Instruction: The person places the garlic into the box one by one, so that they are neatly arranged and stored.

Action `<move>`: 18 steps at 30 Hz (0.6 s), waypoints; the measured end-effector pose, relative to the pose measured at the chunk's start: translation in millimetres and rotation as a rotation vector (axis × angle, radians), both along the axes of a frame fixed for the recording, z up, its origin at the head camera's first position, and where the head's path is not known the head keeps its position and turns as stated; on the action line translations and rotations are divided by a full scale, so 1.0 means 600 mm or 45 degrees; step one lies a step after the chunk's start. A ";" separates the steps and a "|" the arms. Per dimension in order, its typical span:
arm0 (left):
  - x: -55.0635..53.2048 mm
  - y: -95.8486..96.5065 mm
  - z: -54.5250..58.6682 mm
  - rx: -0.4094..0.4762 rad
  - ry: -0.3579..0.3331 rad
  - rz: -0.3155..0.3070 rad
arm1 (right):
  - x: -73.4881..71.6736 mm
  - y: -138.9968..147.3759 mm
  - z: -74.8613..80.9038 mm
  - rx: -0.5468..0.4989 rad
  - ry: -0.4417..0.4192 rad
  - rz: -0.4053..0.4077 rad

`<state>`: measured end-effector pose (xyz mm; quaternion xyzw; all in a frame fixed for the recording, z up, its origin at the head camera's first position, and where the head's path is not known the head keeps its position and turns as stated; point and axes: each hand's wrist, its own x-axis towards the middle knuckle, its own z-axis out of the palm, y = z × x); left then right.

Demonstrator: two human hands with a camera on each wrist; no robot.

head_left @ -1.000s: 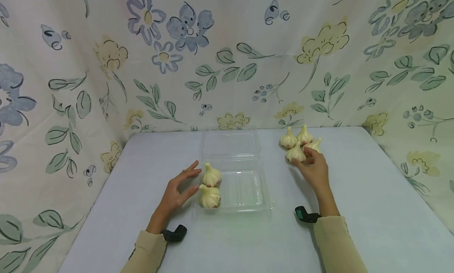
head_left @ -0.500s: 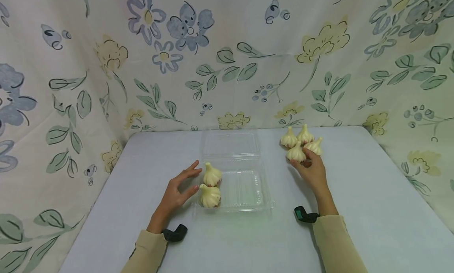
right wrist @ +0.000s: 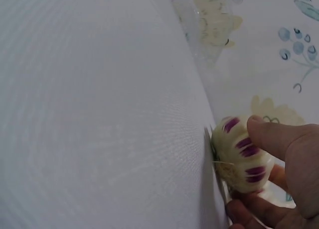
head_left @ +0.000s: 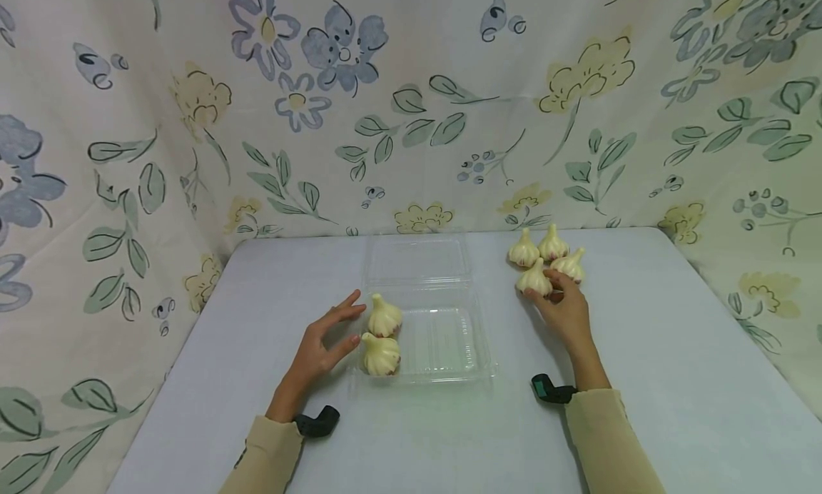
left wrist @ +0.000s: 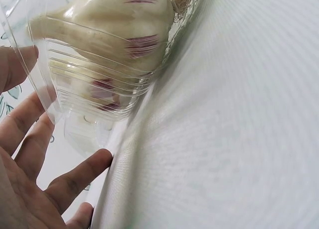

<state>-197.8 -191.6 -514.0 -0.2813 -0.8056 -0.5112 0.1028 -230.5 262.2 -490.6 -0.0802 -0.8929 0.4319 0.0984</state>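
Observation:
In the head view, my right hand (head_left: 565,312) pinches a garlic bulb (head_left: 531,280) between thumb and fingers, at the front of a small cluster. Purple streaks and a root tuft show on this garlic bulb (right wrist: 244,154) in the right wrist view, low at the table surface. My left hand (head_left: 324,340) rests at the left edge of a clear plastic clamshell box (head_left: 443,376), fingers spread and fairly straight, fingertips at the rim. Along the left side of the box sit two garlic bulbs, a rear bulb (head_left: 385,317) and a front bulb (head_left: 381,355).
Behind the held bulb stand three more: a left bulb (head_left: 523,251), a back bulb (head_left: 553,244) and a right bulb (head_left: 570,265). The box's lid (head_left: 417,260) lies folded back toward the floral curtain (head_left: 411,158). A white cloth covers the table (head_left: 411,444).
The held garlic bulb has shifted slightly left and toward me, a little apart from the cluster, with the right hand's fingers around it. The left hand stays in place.

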 end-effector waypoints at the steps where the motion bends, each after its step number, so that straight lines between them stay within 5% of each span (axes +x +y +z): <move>1: 0.000 0.000 0.000 0.001 0.001 -0.001 | 0.000 0.000 0.000 -0.005 -0.005 -0.002; 18: -0.001 0.001 0.001 0.012 0.008 -0.005 | 0.004 0.002 0.005 0.008 -0.014 -0.001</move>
